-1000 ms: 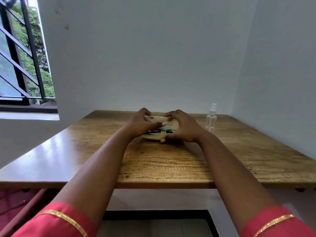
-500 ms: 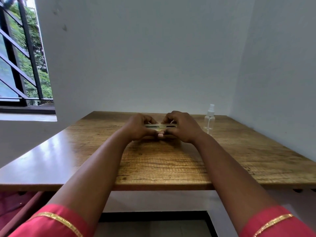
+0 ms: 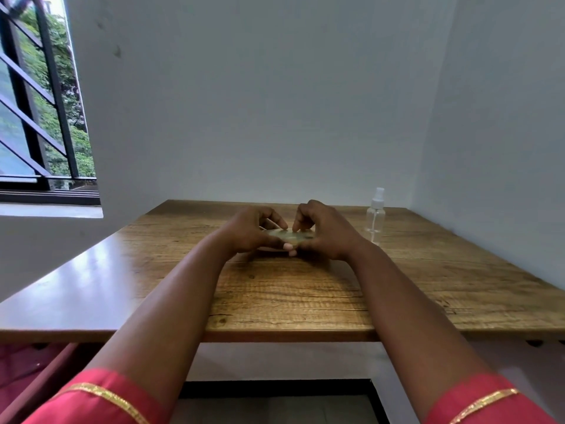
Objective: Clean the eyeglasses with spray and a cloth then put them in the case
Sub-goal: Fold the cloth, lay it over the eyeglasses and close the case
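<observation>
Pinching the case [image 3: 289, 236] shut on the table [image 3: 305, 295], the left hand [image 3: 249, 232] and right hand [image 3: 325, 232] should press evenly along its edges; the glasses are hidden, presumably inside.

Both hands meet at the middle of the wooden table [image 3: 305, 295]. The left hand [image 3: 249, 229] and the right hand [image 3: 325, 231] hold a flat pale case [image 3: 289, 235] between them, with curled fingers on its top and thumbs at its near edge. The case looks closed; what is inside is not visible. A clear spray bottle [image 3: 376, 217] stands upright on the table, to the right of the right hand and apart from it. At the left is a window [image 3: 39, 111] with dark bars. Red sleeves [image 3: 101, 399] with gold trim show at the bottom.
</observation>
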